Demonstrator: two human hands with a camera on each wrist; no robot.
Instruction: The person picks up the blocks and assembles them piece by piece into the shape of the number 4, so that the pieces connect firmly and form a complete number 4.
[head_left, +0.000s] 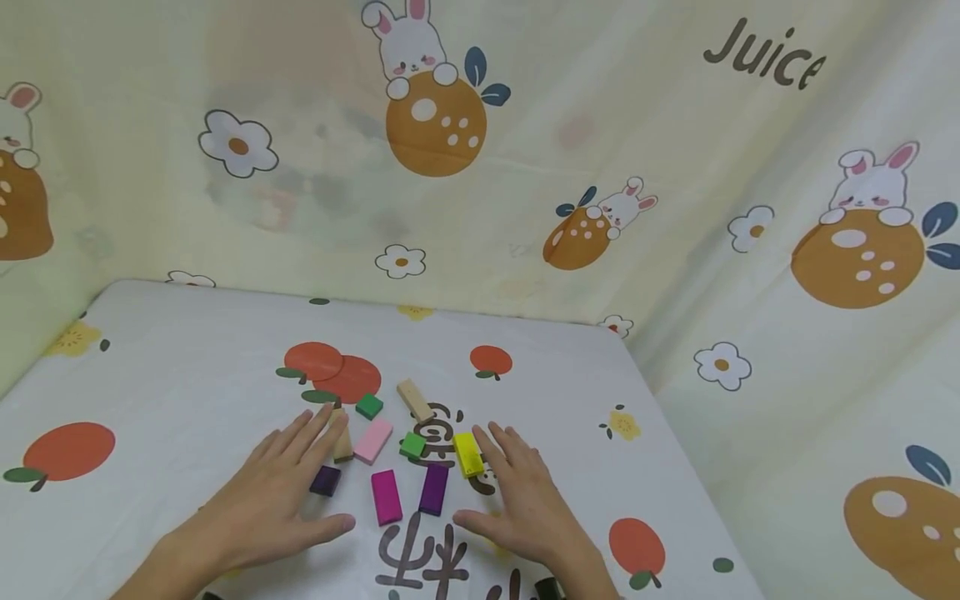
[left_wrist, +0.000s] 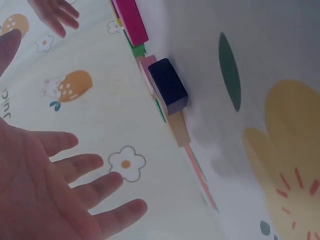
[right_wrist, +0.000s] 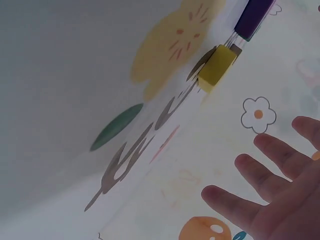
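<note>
Several small wooden blocks lie between the two hands in the head view. My left hand (head_left: 277, 492) is spread flat with straight fingers over the left side, next to a dark navy block (head_left: 325, 481) and partly covering a tan block (head_left: 342, 442). On the other side my right hand (head_left: 517, 500) is likewise spread, fingertips right by the yellow block (head_left: 468, 454). In the middle lie a pink block (head_left: 372, 441), a magenta block (head_left: 387, 497), a purple block (head_left: 433, 488) and a green block (head_left: 412, 446). Neither hand holds anything; both wrist views show spread fingers.
Farther back lie another green block (head_left: 369, 406) and a second tan block (head_left: 415, 401). The white tablecloth (head_left: 225, 358) carries printed fruit and lettering. A printed curtain (head_left: 315, 208) rises behind the table and along its sides.
</note>
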